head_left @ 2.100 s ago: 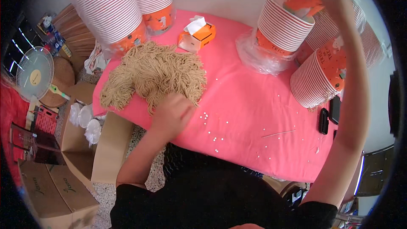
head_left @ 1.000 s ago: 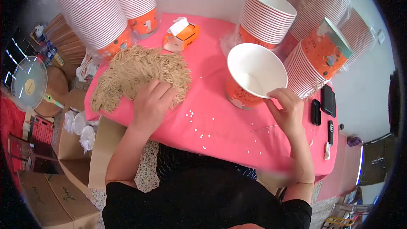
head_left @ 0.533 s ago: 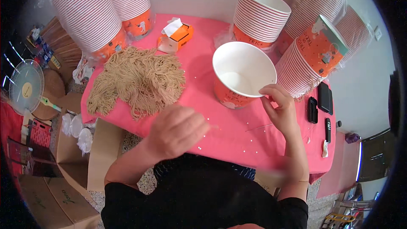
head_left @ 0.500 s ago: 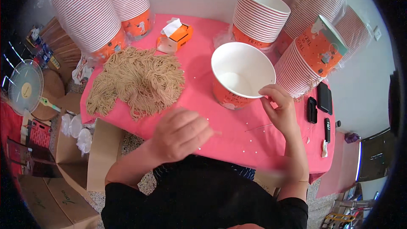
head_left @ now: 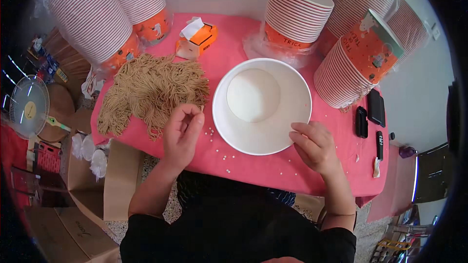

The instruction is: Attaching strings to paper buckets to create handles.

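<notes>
A large white-lined paper bucket tips toward me near the table's middle, its mouth facing me and its outer side hidden. At its near right rim is my right hand, fingers closed over the edge. My left hand is raised left of the bucket, in front of the cord pile. Its thumb and forefinger pinch together, with a tiny tan bit showing at the tips, too small to name. The heap of tan cords lies loosely on the left. Small white pellets are scattered around the bucket's near side.
Tall nested bucket stacks stand back left, with another stack behind the bucket and more at right. An orange tissue box sits at the back. A black-handled tool lies right. An open carton stands below left.
The bucket has come nearer and to the left and tipped its mouth toward me. My left hand has moved left and away from me; my right hand stays at the rim, slightly lower.
</notes>
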Demonstrator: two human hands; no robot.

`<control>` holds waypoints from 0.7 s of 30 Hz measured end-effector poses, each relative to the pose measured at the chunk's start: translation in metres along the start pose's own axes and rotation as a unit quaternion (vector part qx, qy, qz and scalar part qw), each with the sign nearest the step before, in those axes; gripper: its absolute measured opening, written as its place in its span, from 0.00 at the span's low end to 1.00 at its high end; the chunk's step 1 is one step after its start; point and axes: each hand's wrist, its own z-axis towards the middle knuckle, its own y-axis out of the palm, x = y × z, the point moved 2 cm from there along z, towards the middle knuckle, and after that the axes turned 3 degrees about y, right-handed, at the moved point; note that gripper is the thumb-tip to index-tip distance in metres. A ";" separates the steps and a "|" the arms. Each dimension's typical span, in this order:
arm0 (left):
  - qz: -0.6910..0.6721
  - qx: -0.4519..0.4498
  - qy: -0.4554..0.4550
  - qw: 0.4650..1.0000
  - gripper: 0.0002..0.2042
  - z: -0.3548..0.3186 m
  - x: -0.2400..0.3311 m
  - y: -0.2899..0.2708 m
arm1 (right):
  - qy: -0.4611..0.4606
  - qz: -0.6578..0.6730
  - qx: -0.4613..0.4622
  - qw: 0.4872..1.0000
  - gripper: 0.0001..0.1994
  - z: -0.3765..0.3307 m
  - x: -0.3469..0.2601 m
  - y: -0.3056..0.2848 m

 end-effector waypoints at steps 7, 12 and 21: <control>0.035 -0.037 0.019 0.998 0.01 0.001 0.000 0.003 | 0.000 -0.005 -0.015 1.000 0.16 0.002 -0.004 -0.003; 0.042 -0.048 0.039 0.997 0.02 -0.001 -0.006 0.000 | 0.025 0.007 -0.039 0.999 0.14 0.001 -0.001 -0.005; 0.174 -0.134 0.303 0.927 0.05 0.062 -0.001 0.033 | 0.224 0.375 -0.107 0.893 0.06 0.025 0.079 -0.007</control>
